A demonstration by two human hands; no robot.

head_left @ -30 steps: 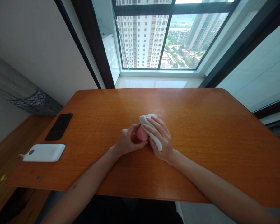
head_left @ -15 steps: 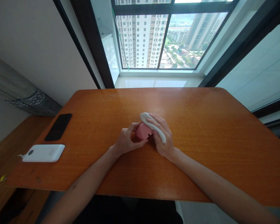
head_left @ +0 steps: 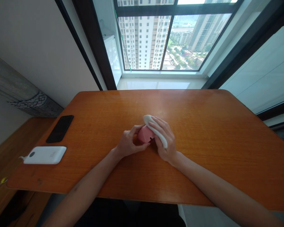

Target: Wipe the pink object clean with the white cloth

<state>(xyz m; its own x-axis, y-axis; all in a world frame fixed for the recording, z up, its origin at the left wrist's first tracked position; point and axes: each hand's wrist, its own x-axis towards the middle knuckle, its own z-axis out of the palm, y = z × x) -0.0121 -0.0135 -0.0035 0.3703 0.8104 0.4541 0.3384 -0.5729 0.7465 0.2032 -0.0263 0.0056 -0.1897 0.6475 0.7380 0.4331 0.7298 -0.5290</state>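
Near the middle of the table, my left hand grips a small pink faceted object between thumb and fingers. A little dark spot shows at its lower right; its exact kind I cannot make out. My right hand is closed on a folded white cloth. The cloth lies against the upper right side of the pink object and covers part of it. Fingertips of the right hand press over the cloth, with the thumb beneath.
The brown wooden table spreads around both hands. At its left lie a black phone and a white power bank with a white cable plugged in. A window stands behind the far edge, and a grey curtain hangs at left.
My right hand and the cloth have slid slightly down and to the right over the pink object. Less of the dark spot shows. The left hand stays nearly still.
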